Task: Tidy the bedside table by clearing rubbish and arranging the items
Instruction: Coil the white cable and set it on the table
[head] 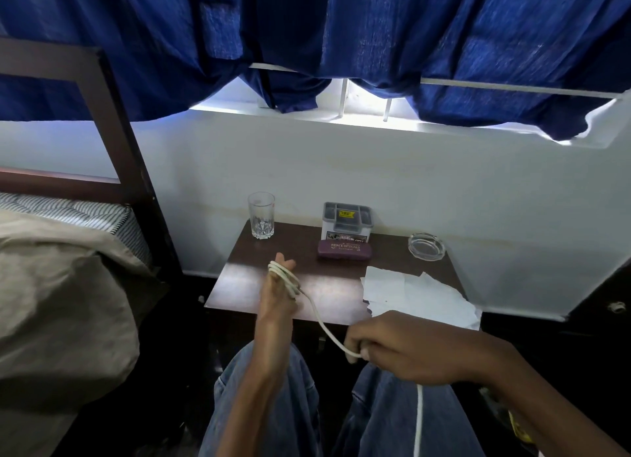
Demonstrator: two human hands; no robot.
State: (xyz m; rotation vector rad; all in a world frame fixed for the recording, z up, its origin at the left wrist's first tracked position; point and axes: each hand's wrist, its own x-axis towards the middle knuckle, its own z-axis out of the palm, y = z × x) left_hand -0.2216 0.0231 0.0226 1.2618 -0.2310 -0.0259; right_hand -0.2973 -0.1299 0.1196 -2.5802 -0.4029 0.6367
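Dark bedside table under blue curtains. L hand fingers straight, white cable looped round them at table's 7 o'clock; R hand fingers curled, pinching the slack near 5 o'clock. Cable looks light, limp, springy, prob. best gripped close to the coil.

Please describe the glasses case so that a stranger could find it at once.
Look at the dark table under the window. A grey box stands at its back; the case lies just in front. It alone is purple, with pale lettering.
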